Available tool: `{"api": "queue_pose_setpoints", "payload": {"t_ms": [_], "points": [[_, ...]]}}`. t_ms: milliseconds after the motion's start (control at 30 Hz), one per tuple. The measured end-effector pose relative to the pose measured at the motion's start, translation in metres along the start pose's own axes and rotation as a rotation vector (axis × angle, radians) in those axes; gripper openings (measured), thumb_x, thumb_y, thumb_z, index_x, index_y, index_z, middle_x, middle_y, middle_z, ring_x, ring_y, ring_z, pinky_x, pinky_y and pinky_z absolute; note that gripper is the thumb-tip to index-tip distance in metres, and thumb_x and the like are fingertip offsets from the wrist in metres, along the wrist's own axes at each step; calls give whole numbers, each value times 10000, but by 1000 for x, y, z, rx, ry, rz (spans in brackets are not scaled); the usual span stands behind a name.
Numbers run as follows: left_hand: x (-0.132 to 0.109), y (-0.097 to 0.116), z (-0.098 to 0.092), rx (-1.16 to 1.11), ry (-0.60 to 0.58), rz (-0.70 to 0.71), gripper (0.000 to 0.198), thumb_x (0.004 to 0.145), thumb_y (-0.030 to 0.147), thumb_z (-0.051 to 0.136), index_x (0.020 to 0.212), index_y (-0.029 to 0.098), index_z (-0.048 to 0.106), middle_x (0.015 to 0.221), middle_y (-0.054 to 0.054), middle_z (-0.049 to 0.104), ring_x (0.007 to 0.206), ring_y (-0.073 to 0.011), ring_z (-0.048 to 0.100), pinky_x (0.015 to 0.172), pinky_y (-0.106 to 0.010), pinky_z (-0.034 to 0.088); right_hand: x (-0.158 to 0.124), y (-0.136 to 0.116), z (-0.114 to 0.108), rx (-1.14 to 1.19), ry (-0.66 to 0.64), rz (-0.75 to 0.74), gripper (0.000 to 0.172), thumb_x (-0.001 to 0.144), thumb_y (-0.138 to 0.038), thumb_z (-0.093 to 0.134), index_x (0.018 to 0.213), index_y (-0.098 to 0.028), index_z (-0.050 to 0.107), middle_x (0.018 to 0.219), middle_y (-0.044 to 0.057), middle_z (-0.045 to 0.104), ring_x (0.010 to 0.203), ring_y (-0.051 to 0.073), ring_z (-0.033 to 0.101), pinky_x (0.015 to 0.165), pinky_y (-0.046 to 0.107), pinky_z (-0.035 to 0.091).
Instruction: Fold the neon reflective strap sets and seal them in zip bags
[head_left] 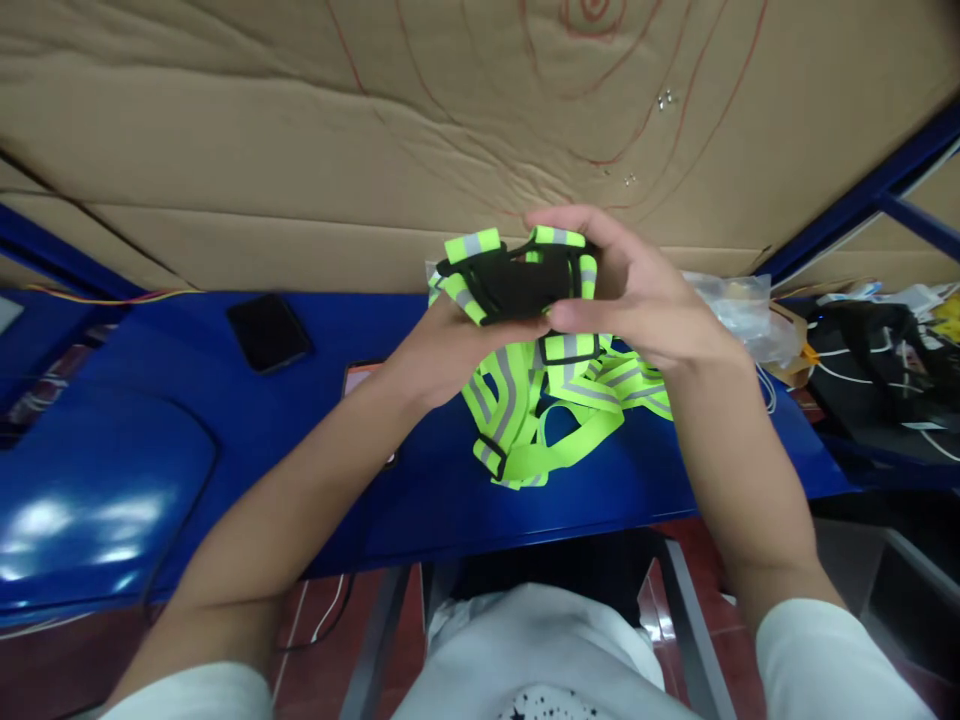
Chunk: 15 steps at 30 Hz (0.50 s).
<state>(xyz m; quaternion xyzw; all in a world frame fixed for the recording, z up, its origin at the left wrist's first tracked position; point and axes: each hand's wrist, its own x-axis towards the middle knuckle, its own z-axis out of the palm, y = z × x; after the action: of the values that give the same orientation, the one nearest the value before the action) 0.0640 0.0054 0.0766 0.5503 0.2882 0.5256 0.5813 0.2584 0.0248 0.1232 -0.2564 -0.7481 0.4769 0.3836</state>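
Note:
A black plastic piece with neon yellow-green straps threaded through its corners is raised above the blue table, part of a reflective strap harness. My left hand is closed on its left and lower side, thumb along the bottom edge. Gripping the right side is my right hand, its thumb on the front lower edge and its fingers behind the top. Both sets of fingertips are partly hidden by the piece. Below my hands, the rest of the harness drapes in loops onto the table, with grey reflective stripes and a black slider buckle.
A black phone lies on the blue table at left. Another phone-like device is partly under my left forearm. Clear plastic bags and cables sit at right. A cardboard panel rises behind.

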Motion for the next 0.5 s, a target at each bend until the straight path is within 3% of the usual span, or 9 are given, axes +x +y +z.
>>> {"api": "queue_pose_setpoints", "payload": {"t_ms": [100, 167, 333, 433, 500], "points": [[0, 5, 3, 70, -29, 39, 596, 651, 240, 946, 1208, 245, 733, 1350, -51, 725, 1363, -318, 613, 1195, -479, 469, -6, -5, -8, 201, -34, 50, 742, 747, -368, 913, 1395, -186, 601, 1340, 35, 700, 1204, 198, 697, 1039, 311, 593], [-2, 10, 10, 96, -46, 37, 594, 660, 198, 937, 1215, 243, 730, 1346, -47, 725, 1365, -321, 610, 1190, -487, 478, -10, -17, -12, 187, -24, 114, 598, 749, -289, 910, 1289, -189, 674, 1240, -1, 747, 1099, 156, 733, 944, 236, 617], [-35, 40, 52, -61, -49, -23, 449, 759, 137, 837, 1188, 237, 749, 1218, -17, 775, 1335, -319, 641, 1144, -487, 535, -27, -71, -12, 173, -63, 145, 322, 793, -143, 835, 1098, -194, 742, 950, -76, 795, 888, 105, 769, 772, 169, 637], [-66, 71, 84, -244, -101, -202, 405, 838, 102, 744, 1208, 267, 750, 1112, 15, 801, 1276, -322, 686, 1061, -480, 602, -44, -116, 4, 56, -18, 102, 268, 792, -151, 830, 1018, -285, 778, 1092, -100, 804, 900, 107, 791, 744, 140, 634], [-82, 89, 99, -267, -98, -229, 335, 853, 69, 695, 1117, 259, 777, 1071, 49, 804, 1290, -334, 674, 1054, -475, 602, -55, -144, 17, -50, 35, 75, 166, 815, -337, 839, 973, -332, 787, 1208, -121, 782, 1000, 162, 796, 737, 171, 630]]}}
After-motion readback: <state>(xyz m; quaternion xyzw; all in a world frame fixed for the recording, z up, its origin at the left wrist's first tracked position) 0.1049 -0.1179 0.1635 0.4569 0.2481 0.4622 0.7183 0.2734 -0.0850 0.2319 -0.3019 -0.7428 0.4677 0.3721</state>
